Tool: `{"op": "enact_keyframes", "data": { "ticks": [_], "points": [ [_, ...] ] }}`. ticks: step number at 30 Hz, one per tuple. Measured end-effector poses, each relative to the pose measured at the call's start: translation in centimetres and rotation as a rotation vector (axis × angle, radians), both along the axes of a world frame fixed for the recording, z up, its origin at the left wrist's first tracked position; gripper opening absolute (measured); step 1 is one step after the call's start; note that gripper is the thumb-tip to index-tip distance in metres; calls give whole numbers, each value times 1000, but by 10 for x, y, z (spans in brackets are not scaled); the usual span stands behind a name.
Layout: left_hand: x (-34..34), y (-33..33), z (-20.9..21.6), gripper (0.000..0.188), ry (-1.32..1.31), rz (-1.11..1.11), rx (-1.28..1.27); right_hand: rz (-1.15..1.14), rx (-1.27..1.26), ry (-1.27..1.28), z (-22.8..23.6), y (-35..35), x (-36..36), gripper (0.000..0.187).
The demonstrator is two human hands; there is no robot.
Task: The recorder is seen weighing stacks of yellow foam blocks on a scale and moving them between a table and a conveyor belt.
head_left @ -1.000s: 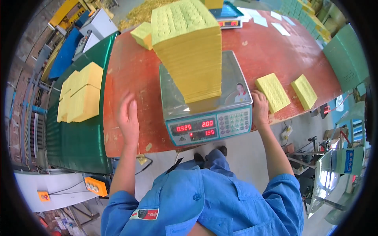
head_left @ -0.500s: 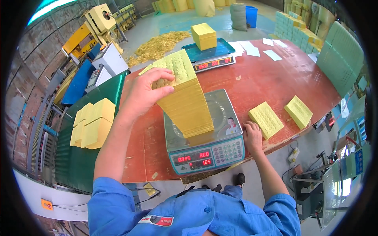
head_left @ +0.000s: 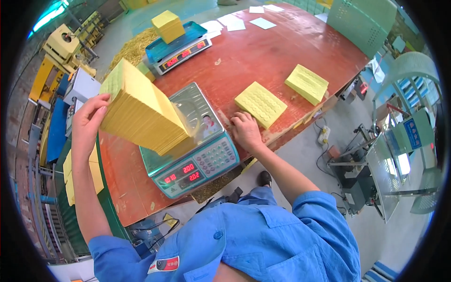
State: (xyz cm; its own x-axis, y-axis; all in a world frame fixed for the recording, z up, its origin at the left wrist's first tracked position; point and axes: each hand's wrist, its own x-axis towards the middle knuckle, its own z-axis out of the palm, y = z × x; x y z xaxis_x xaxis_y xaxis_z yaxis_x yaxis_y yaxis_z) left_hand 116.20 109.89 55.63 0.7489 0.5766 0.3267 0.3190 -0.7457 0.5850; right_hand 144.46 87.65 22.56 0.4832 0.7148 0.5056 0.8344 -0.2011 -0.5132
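Observation:
A tall stack of yellow paper sheets stands tilted on the metal pan of a digital scale. My left hand is at the stack's upper left edge, its fingertips and thumb against the sheets and slightly apart. On the table to the right of the scale rests my right hand, palm down with fingers loosely bent. It lies beside a low stack of yellow embossed paper. Farther right is a second low yellow stack.
Behind stands another scale with a yellow paper block on it. White sheets lie at the far side of the red table. More yellow blocks sit on a green surface at left. A green perforated chair back rises at far right.
My view has swung to the right. My left hand has slid from the tall stack's top to its left edge. The scale's red readout differs. My right hand stays on the table.

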Motion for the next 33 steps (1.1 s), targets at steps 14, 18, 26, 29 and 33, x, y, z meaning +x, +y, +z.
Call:
{"op": "enact_keyframes", "data": {
  "ticks": [14,18,26,29,33],
  "points": [
    [31,-81,10,10,-334,175,296,61,209,389,6,-22,-1,18],
    [90,-174,-35,6,-230,-196,666,594,434,1745,62,-63,5,51],
    [186,-228,-187,28,9,-781,508,233,205,1781,111,-133,70,52],
    [212,-235,-194,46,-105,-508,110,99,177,1670,97,-141,118,50],
    [226,-213,-271,54,-263,206,-805,245,-14,1500,114,-101,173,49]
  ]
}}
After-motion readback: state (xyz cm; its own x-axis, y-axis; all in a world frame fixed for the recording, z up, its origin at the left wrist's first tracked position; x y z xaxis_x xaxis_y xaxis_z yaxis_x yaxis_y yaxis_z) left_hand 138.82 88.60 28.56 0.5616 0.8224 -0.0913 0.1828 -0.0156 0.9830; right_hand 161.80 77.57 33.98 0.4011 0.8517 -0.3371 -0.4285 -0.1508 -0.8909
